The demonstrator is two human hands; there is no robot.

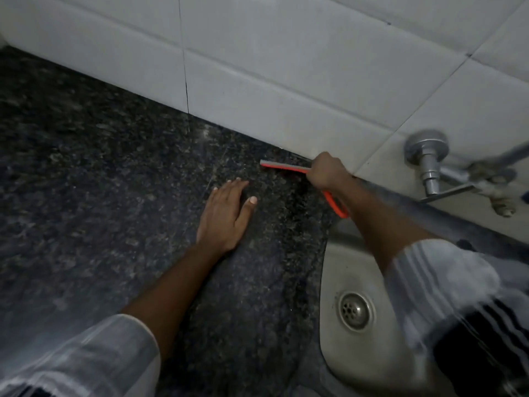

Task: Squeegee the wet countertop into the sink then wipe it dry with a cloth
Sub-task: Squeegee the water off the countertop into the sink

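Note:
An orange squeegee (pixel 283 167) with a grey blade lies on the dark speckled granite countertop (pixel 100 173), close to the tiled wall. My right hand (pixel 326 171) grips its handle, whose orange loop end sticks out below my wrist. My left hand (pixel 226 213) rests flat on the countertop with straight fingers, a little in front of the blade. The steel sink (pixel 343 270) with its round drain (pixel 356 310) sits at the lower right, under my right forearm. No cloth is in view.
A white tiled wall (pixel 286 67) runs along the back of the counter. A chrome tap (pixel 429 164) juts from the wall above the sink at the right.

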